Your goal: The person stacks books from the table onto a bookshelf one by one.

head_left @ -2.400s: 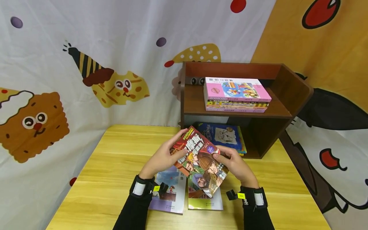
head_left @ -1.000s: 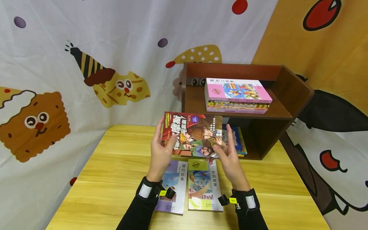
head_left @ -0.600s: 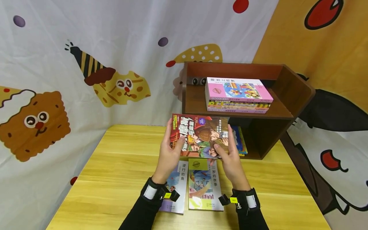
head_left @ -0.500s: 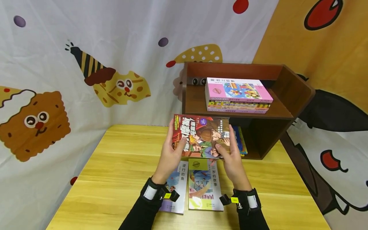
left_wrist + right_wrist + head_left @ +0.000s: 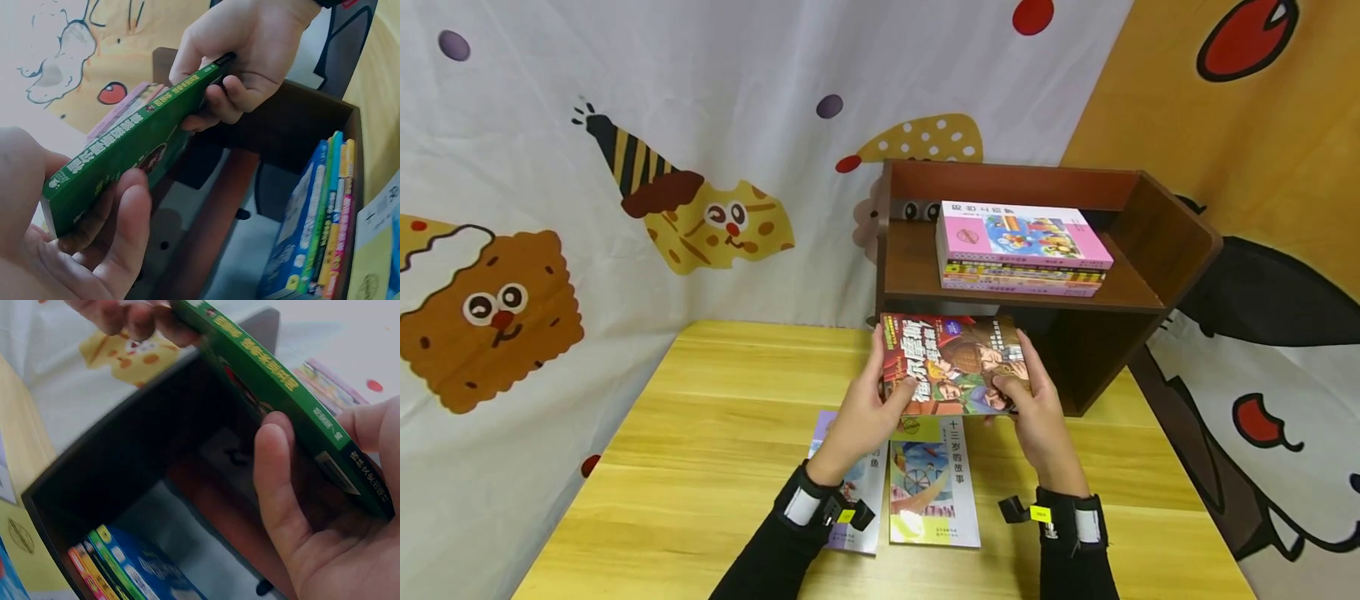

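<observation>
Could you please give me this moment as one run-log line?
left hand: grips book | right hand: grips book | book: level, before shelf lower opening

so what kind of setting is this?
Probably a staged children's reading corner: cartoon-print fabric backdrop, a small brown bookshelf on a wooden table, with a stack of picture books on it. Both hands hold a red comic-style book before the shelf.
</observation>
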Action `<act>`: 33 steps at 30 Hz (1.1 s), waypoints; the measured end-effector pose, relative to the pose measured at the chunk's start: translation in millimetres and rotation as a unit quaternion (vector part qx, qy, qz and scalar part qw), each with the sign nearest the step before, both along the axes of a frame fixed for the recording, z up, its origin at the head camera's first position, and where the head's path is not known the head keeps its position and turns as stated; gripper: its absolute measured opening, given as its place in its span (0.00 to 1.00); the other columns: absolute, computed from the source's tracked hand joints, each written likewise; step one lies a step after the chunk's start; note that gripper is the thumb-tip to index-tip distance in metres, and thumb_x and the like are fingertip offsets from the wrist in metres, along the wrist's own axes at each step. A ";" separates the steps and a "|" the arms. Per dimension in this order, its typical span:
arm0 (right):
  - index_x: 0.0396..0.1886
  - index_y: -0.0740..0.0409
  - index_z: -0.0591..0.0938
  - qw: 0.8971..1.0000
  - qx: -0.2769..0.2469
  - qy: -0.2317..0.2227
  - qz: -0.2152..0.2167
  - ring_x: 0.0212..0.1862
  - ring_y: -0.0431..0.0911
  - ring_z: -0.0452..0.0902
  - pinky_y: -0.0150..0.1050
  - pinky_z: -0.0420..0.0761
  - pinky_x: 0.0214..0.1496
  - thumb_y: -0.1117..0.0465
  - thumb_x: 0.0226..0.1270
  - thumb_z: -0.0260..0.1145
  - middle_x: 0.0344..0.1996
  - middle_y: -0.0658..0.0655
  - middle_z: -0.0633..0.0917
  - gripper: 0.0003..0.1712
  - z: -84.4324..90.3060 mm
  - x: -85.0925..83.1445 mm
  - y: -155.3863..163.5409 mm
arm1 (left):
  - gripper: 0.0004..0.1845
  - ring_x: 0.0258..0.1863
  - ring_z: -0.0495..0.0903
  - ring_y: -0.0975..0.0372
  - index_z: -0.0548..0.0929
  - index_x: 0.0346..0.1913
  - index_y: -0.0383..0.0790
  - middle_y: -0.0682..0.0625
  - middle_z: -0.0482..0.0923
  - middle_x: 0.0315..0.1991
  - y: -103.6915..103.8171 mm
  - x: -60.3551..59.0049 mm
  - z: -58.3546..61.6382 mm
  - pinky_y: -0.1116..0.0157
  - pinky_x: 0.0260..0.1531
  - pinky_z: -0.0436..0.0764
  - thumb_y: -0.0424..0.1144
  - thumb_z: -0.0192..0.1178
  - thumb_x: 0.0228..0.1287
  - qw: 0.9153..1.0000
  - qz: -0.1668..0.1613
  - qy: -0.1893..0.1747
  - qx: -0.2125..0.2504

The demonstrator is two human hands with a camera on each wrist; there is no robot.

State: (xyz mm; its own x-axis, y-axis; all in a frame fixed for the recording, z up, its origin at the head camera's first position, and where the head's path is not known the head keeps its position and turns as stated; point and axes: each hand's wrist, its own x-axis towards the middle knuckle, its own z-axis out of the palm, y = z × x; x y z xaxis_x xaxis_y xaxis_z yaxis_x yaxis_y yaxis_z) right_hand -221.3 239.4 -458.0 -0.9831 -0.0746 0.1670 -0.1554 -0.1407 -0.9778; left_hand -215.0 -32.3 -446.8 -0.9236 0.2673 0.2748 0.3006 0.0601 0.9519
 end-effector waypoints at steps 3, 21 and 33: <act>0.85 0.31 0.50 1.000 0.007 -0.004 0.001 0.31 0.42 0.84 0.44 0.87 0.25 0.62 0.81 0.58 0.47 0.52 0.86 0.44 -3.5 -2.4 11.3 | 0.49 0.08 0.66 0.58 0.31 0.82 0.70 0.42 0.86 0.56 8.6 -1.9 -7.3 0.61 0.10 0.73 0.50 0.58 0.78 1.000 -0.002 -0.002 -0.005; 0.86 0.47 0.40 0.976 0.146 -0.143 -0.073 0.27 0.44 0.82 0.42 0.88 0.30 0.53 0.82 0.57 0.42 0.50 0.82 0.47 -33.8 -39.5 45.4 | 0.45 0.26 0.81 0.61 0.51 0.85 0.48 0.42 0.88 0.46 48.8 -67.6 -54.8 0.64 0.20 0.76 0.53 0.61 0.74 0.989 0.053 -0.110 -0.084; 0.87 0.40 0.44 0.949 0.224 -0.202 -0.090 0.24 0.42 0.72 0.41 0.80 0.28 0.46 0.80 0.58 0.48 0.56 0.76 0.46 -56.4 -49.2 60.7 | 0.41 0.38 0.86 0.56 0.58 0.83 0.45 0.40 0.85 0.58 63.4 -79.8 -78.2 0.57 0.38 0.84 0.54 0.60 0.74 0.978 0.062 -0.128 -0.155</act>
State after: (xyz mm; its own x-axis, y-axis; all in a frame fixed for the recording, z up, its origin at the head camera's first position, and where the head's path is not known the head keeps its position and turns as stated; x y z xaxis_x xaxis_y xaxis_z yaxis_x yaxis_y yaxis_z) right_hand -270.6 300.1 -514.4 -0.9636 0.1264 -0.2358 0.2635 0.2967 -0.9179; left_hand -294.8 31.1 -525.1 -0.9821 0.1831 -0.0450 0.0280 0.3776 0.9255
